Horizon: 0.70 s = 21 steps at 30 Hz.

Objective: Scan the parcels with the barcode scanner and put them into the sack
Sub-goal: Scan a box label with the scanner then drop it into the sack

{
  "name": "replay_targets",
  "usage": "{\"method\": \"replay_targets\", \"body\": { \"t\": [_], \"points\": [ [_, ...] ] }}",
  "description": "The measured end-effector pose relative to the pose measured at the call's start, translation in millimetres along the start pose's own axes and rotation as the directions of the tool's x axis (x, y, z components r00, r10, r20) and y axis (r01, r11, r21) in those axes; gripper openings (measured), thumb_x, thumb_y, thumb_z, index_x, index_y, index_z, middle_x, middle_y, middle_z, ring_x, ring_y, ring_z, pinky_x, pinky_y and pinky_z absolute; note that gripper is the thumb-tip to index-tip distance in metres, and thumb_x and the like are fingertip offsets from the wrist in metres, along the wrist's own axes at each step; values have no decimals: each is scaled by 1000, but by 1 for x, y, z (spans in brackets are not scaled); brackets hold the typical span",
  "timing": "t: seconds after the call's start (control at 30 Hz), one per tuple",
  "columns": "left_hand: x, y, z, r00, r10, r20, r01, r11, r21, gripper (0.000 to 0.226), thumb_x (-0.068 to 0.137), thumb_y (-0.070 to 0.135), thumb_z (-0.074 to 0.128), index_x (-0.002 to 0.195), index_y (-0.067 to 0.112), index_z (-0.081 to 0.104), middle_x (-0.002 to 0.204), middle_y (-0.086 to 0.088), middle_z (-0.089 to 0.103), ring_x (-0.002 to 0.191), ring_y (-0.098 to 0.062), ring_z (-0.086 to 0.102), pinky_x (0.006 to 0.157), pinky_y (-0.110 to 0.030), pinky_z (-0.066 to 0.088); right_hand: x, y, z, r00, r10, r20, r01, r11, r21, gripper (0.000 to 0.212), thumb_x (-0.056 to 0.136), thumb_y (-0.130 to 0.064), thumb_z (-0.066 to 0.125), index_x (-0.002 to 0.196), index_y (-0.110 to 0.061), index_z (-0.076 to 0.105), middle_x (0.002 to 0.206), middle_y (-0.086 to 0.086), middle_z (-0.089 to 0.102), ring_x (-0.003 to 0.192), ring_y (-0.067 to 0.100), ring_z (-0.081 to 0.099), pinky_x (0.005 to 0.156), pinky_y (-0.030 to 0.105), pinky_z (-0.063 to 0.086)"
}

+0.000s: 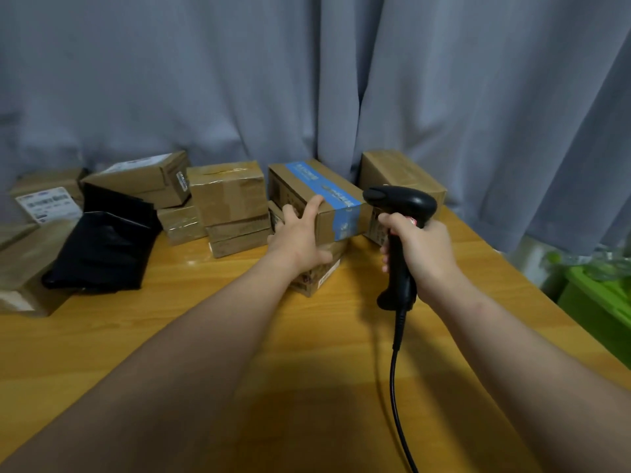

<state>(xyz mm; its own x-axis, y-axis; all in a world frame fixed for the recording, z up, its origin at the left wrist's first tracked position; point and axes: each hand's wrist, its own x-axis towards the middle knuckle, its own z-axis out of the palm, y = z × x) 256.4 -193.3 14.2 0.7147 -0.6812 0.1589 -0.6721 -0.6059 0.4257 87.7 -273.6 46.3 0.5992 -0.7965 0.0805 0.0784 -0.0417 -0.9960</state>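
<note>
Left hand's fingers point(316, 203) are spread over the near left corner of the blue-taped parcel point(327, 196): index tip on its top edge, the others on the left face, thumb against the near face lower down. So the left hand point(300, 240) grips that parcel at the corner.

The parcel sits on top of another cardboard parcel point(317, 278), at the back of the table point(307, 336), roughly centre.

Right hand's fingers point(386, 257) are wrapped round the handle of the barcode scanner point(403, 199). The right hand point(423, 247) holds it upright, with the head just right of the blue-taped parcel and level with its top, nose pointing left. The scanner's cable point(396, 370) hangs from the handle base down toward the near edge.

More parcels:
- Stack of three point(228, 196) just left of the held one.
- One point(403, 172) behind the scanner.
- Several far left, including one with a white label point(47, 203).

The black sack point(106, 240) lies crumpled among the left parcels, well apart from both hands.

Grey curtain point(307, 80) behind, green bin point(597, 302) off the table's right side.
</note>
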Motion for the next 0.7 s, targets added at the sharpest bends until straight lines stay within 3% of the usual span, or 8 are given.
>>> {"method": "replay_targets", "body": {
  "t": [0.17,0.33,0.5,0.63,0.7],
  "points": [
    [-48,-25,-21,985,155,77,-150,987,-61,100,70,28,78,141,46,10,127,-6,25,113,-32,43,96,-44,47,-24,-14,3,1000,-12,14,11,999,36,21,87,-21,66,72,-10,57,60,10,55,50,20,53,50,30,48],
    [-117,-53,-46,959,250,131,-228,960,-162,101,70,22,79,139,49,10,123,3,24,105,-23,50,94,-37,49,-61,-19,9,996,69,58,-72,996,47,21,81,-33,71,84,-13,62,74,4,57,70,20,57,65,30,43],
    [-187,-84,-72,948,292,124,-273,950,-150,100,71,22,81,139,47,12,125,10,24,102,-12,51,88,-27,50,-114,-13,23,925,272,264,-311,943,121,28,81,-37,71,91,-14,60,60,-2,60,45,11,60,45,22,48],
    [-228,-113,-91,961,275,32,-271,958,-97,92,70,27,83,139,41,22,139,10,19,121,-16,44,101,-30,44,-152,6,46,883,310,353,-391,901,188,24,82,-32,72,93,-14,60,82,1,61,81,22,65,72,39,57],
    [-242,-119,-97,941,315,-122,-301,946,121,90,67,36,84,140,24,34,150,-3,20,133,-25,36,111,-41,35,-171,14,60,876,310,371,-408,885,223,21,83,-29,71,97,-16,63,92,1,63,100,27,65,86,45,56]
  ]
}}
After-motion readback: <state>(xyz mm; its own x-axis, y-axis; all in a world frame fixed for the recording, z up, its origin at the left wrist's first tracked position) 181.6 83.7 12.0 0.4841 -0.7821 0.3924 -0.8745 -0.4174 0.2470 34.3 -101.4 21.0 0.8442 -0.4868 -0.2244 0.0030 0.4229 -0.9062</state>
